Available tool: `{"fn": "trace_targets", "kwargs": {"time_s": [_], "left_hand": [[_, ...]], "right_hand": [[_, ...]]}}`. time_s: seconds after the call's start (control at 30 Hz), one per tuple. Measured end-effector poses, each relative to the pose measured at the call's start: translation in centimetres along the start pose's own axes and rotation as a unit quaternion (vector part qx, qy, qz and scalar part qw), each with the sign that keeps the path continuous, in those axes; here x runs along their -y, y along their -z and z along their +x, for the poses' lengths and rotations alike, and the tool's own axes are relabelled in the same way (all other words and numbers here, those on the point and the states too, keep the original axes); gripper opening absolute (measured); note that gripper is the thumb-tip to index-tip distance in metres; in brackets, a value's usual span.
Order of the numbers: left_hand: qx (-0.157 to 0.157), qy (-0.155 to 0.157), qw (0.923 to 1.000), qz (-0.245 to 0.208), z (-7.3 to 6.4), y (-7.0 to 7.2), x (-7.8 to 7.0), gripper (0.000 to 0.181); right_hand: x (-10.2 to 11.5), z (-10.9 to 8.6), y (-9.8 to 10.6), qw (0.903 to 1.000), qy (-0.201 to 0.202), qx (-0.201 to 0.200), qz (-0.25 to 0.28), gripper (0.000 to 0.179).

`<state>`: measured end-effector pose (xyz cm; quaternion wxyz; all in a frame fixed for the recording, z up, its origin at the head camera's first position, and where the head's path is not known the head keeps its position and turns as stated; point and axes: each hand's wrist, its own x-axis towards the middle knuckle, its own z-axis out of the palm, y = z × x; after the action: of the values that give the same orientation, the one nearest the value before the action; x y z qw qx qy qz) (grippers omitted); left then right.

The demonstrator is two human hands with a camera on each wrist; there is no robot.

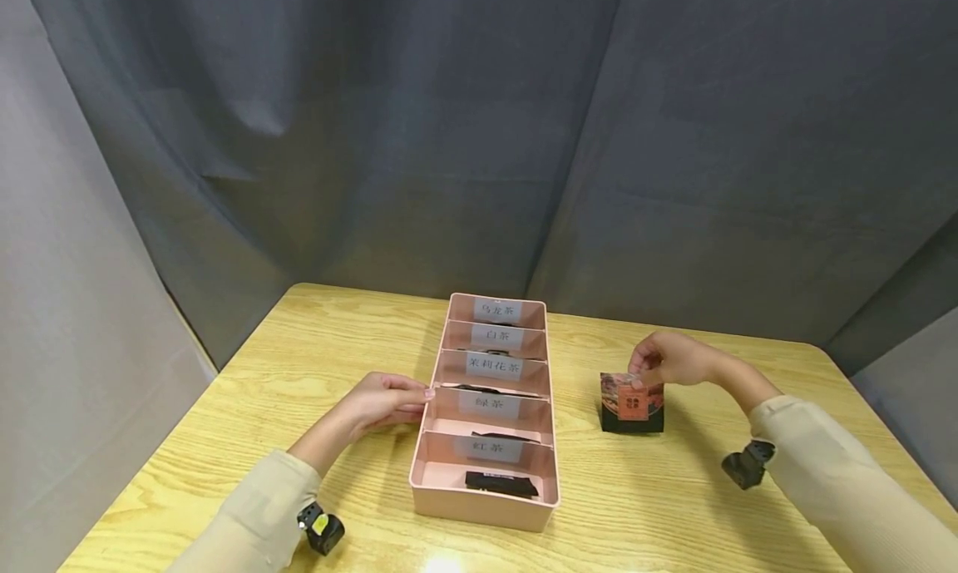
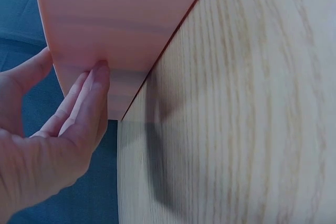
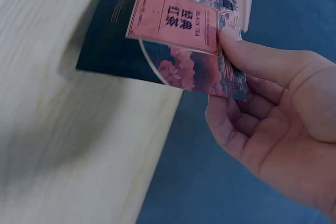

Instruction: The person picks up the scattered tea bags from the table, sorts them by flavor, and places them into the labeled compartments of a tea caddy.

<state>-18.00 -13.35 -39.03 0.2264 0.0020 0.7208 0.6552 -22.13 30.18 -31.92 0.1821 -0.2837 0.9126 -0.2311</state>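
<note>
My right hand (image 1: 677, 358) pinches the top edge of a black tea packet (image 1: 632, 415), thumb on the printed front. In the right wrist view the tea packet (image 3: 173, 30) shows a pink label reading BLACK TEA over a floral picture. To the left is a long pink divided box (image 1: 479, 508), its compartments marked with white Chinese labels. My left hand (image 1: 385, 402) holds the left wall of this box, thumb at the rim. In the left wrist view the fingers of that hand (image 2: 68, 124) lie against the outer wall of the pink box (image 2: 121, 24).
A dark packet (image 1: 501, 483) lies in the nearest compartment, and dark edges of others show in the compartments behind. Everything stands on a light wooden table (image 1: 322, 332). Dark grey curtains (image 1: 419, 140) hang behind the table's far edge.
</note>
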Motion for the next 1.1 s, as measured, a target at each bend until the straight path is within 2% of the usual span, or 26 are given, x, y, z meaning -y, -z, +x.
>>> {"fn": "trace_targets", "kwargs": {"time_s": [0.2, 0.43, 0.73, 1.1], "left_hand": [[0.003, -0.001, 1.0000, 0.000, 0.0, 0.0, 0.0, 0.041], [0.005, -0.004, 1.0000, 0.000, 0.0, 0.0, 0.1, 0.039], [0.003, -0.002, 1.0000, 0.001, 0.0, 0.1, 0.0, 0.039], [0.002, -0.001, 1.0000, -0.007, 0.0, 0.2, 0.0, 0.038]], "right_hand": [[3.1, 0.2, 0.4, 0.9985, 0.025, -0.022, -0.044, 0.007], [6.7, 0.2, 0.8, 0.9951, 0.061, -0.040, -0.067, 0.005], [11.0, -0.1, 1.1, 0.9875, 0.089, -0.068, -0.111, 0.008], [15.5, -0.9, 1.3, 0.9753, 0.148, -0.085, -0.140, 0.012]]}}
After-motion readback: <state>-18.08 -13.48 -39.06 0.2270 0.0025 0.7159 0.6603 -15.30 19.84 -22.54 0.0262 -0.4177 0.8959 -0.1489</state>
